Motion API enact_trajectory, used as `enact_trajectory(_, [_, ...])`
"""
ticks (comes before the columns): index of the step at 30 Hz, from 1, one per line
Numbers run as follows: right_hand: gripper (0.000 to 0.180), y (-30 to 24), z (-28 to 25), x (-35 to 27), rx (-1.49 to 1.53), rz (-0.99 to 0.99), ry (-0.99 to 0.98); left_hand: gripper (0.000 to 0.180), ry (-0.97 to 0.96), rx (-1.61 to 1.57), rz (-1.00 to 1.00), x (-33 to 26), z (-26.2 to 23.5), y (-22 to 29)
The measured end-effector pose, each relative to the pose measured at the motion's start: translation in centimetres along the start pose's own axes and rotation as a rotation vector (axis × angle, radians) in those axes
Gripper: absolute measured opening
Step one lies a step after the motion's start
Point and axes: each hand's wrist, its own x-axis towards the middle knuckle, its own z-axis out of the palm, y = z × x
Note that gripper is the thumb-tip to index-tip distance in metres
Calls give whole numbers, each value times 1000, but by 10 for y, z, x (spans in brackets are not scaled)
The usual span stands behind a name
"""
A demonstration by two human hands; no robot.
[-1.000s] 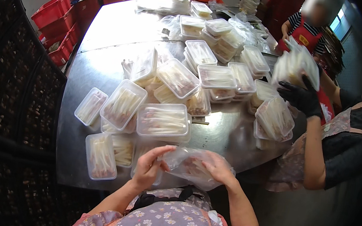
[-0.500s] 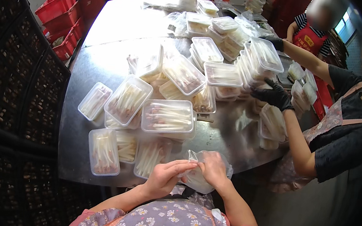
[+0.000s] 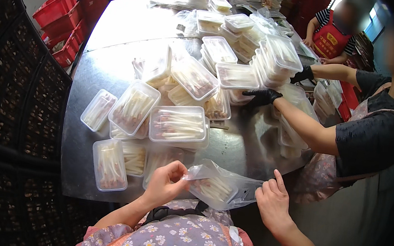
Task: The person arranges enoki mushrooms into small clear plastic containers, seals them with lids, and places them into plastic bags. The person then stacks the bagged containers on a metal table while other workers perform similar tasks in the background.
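A clear plastic bag (image 3: 242, 192) is stretched between my two hands at the near table edge. Inside it lies a clear lidded tub (image 3: 214, 188) of pale, stick-like pieces with reddish ends. My left hand (image 3: 169, 182) pinches the bag's left end. Its right end is gripped by my right hand (image 3: 273, 199), whose index finger points up. Just beyond the bag, a similar filled tub (image 3: 178, 124) rests on top of another. A further tub (image 3: 110, 165) lies flat left of my left hand, and one more is partly hidden behind that hand.
Stacks of filled tubs (image 3: 241, 77) cover the middle of the metal table (image 3: 111, 64). On the right, a co-worker's black-gloved hand (image 3: 260, 98) reaches among the stacks. Other people stand at the far side. Red crates (image 3: 61, 10) and a black lattice rack (image 3: 21, 88) stand left.
My hands have moved apart, the right one outward, drawing the bunched bag out wide. The co-worker's gloved lower hand has shifted left toward the stacks.
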Motion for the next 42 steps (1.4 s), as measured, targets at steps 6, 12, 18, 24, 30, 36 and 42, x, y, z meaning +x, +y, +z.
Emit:
enact_trajectory(6, [15,5,-28,4,414,-95,440,20,-157,-168,153,0,-4,21])
enact_trajectory(12, [17,-3,-16,10,423,-25,657,28,-262,263,594,15,-10,17])
enact_trajectory(18, [26,6,15,21,329,-6,866,28,-131,185,411,25,15,20])
enact_trajectory(24, [41,-16,24,44,1045,200,678,36,-47,684,850,50,32,20])
enact_trajectory(30, [57,-36,22,55,1698,231,481,34,-114,750,883,60,50,9])
enact_trajectory(36, [46,-10,1,52,2123,320,-48,43,-370,413,457,62,61,-6])
enact_trajectory(42, [36,-6,47,42,1316,554,128,12,-353,603,466,66,28,-24])
